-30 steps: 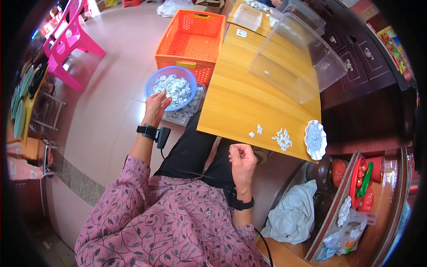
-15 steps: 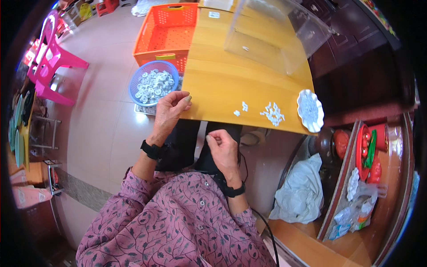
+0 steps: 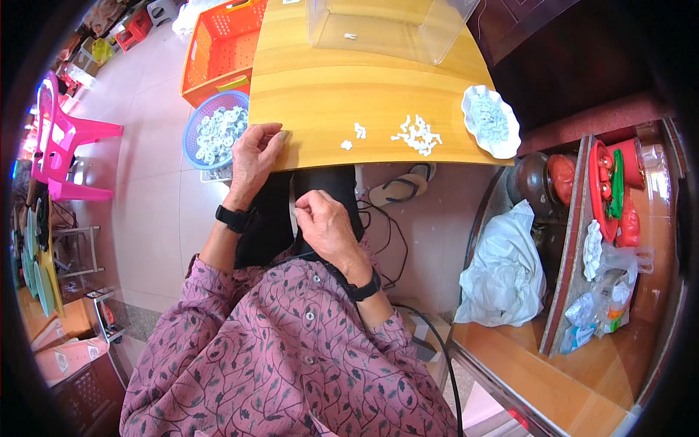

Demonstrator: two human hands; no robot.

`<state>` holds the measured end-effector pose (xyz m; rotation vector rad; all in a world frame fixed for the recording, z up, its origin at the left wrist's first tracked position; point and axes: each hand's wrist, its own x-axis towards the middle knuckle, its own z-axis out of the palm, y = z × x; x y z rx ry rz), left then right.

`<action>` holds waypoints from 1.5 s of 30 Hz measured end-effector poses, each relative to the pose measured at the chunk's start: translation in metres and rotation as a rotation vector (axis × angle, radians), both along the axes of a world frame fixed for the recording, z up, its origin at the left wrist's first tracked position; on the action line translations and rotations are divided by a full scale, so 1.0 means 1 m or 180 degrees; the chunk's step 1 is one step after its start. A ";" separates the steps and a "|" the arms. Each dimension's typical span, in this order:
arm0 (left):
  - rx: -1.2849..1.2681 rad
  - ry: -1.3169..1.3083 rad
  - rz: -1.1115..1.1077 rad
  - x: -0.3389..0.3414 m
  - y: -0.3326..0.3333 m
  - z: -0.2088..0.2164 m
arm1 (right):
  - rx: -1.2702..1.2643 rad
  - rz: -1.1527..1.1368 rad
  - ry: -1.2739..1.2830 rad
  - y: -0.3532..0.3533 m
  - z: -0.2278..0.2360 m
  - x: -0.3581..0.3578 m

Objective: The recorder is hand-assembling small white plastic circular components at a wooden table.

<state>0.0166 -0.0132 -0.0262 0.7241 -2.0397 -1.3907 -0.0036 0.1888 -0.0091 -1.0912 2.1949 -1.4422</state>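
Note:
My left hand (image 3: pixel 251 162) is at the near left corner of the yellow wooden table (image 3: pixel 313 95), thumb and fingers pressed together; anything between them is too small to see. Over my lap, below the table's edge, my right hand (image 3: pixel 325 224) is closed in a pinch, and its contents cannot be made out. Just beyond the left hand stands a blue basket (image 3: pixel 191 138) full of small pale plastic pieces (image 3: pixel 220 134). On the tabletop lie a loose pile of small white pieces (image 3: pixel 419 135) and two smaller groups. A white scalloped dish (image 3: pixel 475 135) at the right holds pale bits.
An orange crate (image 3: pixel 207 62) stands left of the table, and a clear plastic box (image 3: pixel 378 45) sits at its far side. A pink chair (image 3: pixel 73 138) is farther left. At the right are a white bag (image 3: pixel 502 273) and a wooden shelf unit (image 3: pixel 510 368). Sandals (image 3: pixel 399 191) lie under the table.
The whole view has shifted, so the table sits higher and farther left in it. My right hand has come slightly nearer to my left; both remain closed.

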 end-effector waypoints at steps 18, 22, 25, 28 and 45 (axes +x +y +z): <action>-0.1113 -0.0015 0.0020 -0.001 0.013 0.014 | 0.0670 -0.2202 0.1899 0.060 -0.006 -0.114; -0.1153 0.0053 -0.0009 -0.001 0.012 0.012 | 0.1293 -0.2091 0.2247 0.050 -0.013 -0.125; -0.1081 0.0091 -0.0016 0.000 0.012 0.012 | 0.1276 -0.1935 0.2412 0.042 -0.016 -0.133; -0.1106 0.0095 -0.0016 0.000 0.012 0.013 | 0.0897 -0.1995 0.2182 0.039 -0.013 -0.141; -0.1087 0.0032 0.0008 -0.003 0.014 0.018 | 0.0627 -0.2861 0.1811 0.105 0.031 -0.216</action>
